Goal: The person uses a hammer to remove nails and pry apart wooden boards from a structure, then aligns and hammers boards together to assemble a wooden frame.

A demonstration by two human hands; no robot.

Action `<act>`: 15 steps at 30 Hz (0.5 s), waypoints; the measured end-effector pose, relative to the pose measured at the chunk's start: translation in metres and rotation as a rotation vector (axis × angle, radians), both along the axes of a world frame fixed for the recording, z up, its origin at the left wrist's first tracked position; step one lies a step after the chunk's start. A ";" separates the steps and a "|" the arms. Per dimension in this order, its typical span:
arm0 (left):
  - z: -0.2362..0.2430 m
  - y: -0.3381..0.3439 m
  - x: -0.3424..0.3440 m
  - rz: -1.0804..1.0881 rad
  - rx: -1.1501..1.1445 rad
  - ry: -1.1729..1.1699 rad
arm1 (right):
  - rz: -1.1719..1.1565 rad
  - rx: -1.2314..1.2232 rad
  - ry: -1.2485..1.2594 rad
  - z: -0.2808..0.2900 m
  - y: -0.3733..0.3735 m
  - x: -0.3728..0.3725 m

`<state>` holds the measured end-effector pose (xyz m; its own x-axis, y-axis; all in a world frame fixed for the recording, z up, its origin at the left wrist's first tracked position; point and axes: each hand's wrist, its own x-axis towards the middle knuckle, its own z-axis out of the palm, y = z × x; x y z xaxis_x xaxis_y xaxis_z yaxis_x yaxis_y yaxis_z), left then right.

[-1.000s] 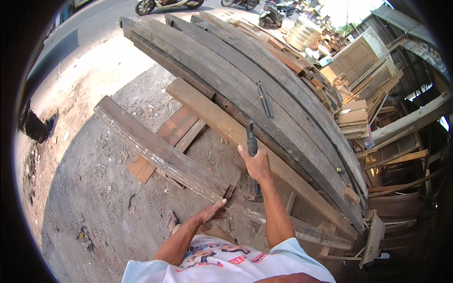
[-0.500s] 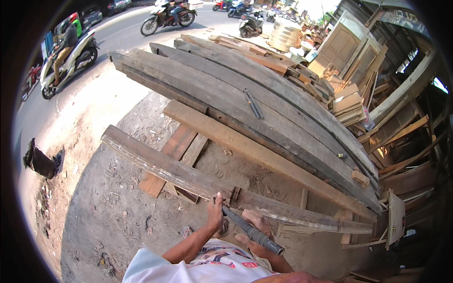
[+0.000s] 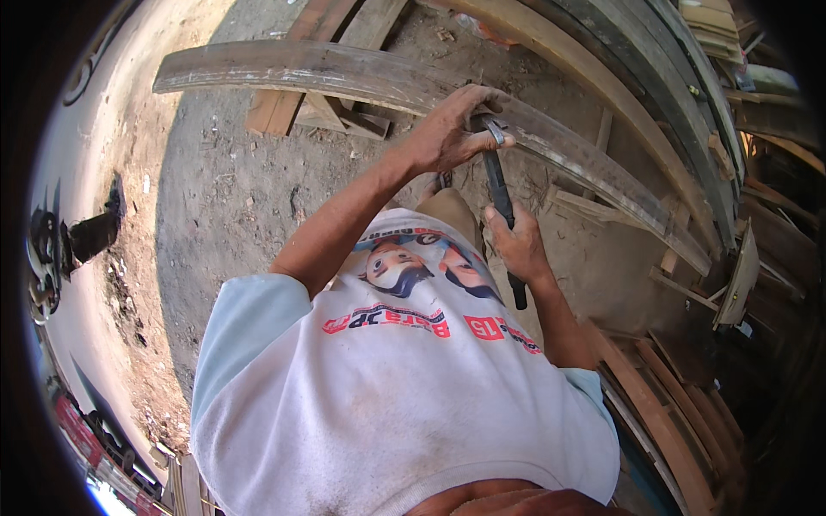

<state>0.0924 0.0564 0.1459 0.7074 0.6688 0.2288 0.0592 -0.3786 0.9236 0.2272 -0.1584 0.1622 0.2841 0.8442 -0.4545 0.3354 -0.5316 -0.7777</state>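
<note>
A long black bar-shaped tool point(image 3: 498, 185) slants down across the front of my body, with a shiny metal part near its upper end. My left hand point(image 3: 452, 131) curls around that upper end, at the near edge of a worn wooden beam point(image 3: 301, 69); its fingertips are partly hidden. Lower on the shaft, my right hand point(image 3: 518, 242) is wrapped around the tool, whose bottom end sticks out below the fist. The beam runs crosswise ahead of me, resting on pieces of wood.
Beyond it lies a second brown beam point(image 3: 551, 47), then weathered grey planks point(image 3: 641, 73). Short boards point(image 3: 275, 112) sit under the beam at the left. A dark bucket-like container point(image 3: 93, 236) stands near the road. More lumber point(image 3: 658, 413) is at the lower right.
The view has tipped down toward my body, so the road traffic and pincers on the planks have left it. The tool now points more steeply, both hands still on it.
</note>
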 end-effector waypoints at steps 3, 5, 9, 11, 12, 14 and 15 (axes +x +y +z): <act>-0.051 0.035 -0.024 0.045 0.346 0.195 | 0.013 0.224 -0.226 -0.011 0.005 -0.005; -0.078 0.052 -0.036 0.190 0.515 0.447 | -0.081 0.207 -0.144 -0.012 0.009 -0.008; -0.112 0.058 -0.043 0.295 0.636 0.673 | -0.075 0.469 -0.243 -0.055 0.017 0.012; -0.114 0.054 -0.042 0.333 0.627 0.644 | -0.006 0.463 -0.473 -0.073 0.028 0.016; -0.116 0.052 -0.041 0.348 0.623 0.630 | 0.027 0.458 -0.588 -0.077 0.036 0.014; -0.120 0.049 -0.041 0.345 0.613 0.638 | 0.030 0.161 -0.580 -0.077 0.046 0.013; -0.120 0.053 -0.041 0.348 0.622 0.651 | 0.044 0.175 -0.597 -0.076 0.053 0.011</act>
